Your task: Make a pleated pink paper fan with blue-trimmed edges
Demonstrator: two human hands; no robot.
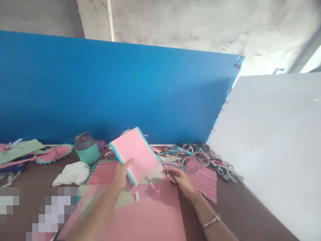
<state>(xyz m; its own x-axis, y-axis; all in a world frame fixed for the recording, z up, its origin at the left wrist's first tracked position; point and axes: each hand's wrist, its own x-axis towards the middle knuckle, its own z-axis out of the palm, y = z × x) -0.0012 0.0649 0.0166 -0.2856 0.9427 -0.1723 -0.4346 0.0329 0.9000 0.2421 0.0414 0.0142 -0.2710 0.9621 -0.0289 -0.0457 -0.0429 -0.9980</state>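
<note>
My left hand point(121, 175) grips the lower left edge of a pink paper sheet point(137, 150), its thumb on top. Blue and cream strips run along two opposite edges of the sheet, which is held tilted above the table. In my right hand point(182, 180) are dark scissors point(172, 176), the fingers closed round the handles. The blades point up and left, close to the sheet's right corner; whether they touch it I cannot tell. Below both hands lies a large pink sheet point(150, 221), with pale green paper pieces point(124, 199) and a small white strip point(137, 196) on it.
Pleated pink paper point(207, 182) lies to the right, another pleated piece point(104, 172) to the left. Cables point(193, 164) are tangled at the back right. A teal flask point(87, 150), white cloth point(71, 173) and pleated paper fan point(56, 154) stand left. A blue panel point(112, 90) rises behind.
</note>
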